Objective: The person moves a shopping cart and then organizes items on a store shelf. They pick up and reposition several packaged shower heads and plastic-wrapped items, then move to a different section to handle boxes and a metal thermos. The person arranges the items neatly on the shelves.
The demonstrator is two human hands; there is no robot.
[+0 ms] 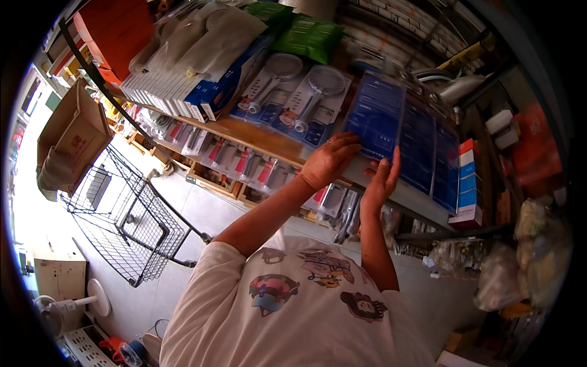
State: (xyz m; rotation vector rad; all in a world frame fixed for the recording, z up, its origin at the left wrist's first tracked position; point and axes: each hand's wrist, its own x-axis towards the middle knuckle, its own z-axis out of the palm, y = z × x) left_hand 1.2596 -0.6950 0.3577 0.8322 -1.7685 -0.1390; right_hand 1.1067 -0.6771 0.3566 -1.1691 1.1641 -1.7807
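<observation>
A blue-backed blister package (375, 114) lies on the wooden shelf (257, 133), its printed back facing up. My left hand (331, 157) is at its lower left corner, fingers over the edge; whether they grip it cannot be told. My right hand (381, 181) is by the lower right corner, fingers apart, with a fingertip along the side edge. Left of this package lie two hand shower heads in blister packs, the nearer shower head (323, 87) and the farther shower head (279, 75), facing up. More blue package backs (416, 142) lie to the right.
White and blue cartons (160, 96) stand in a row at left under plastic-wrapped goods (220, 41). Green packets (307, 36) lie behind. Small boxes (467, 179) stand at right. A lower shelf holds packaged goods (243, 160). A wire shopping cart (137, 225) carries a cardboard box (75, 142).
</observation>
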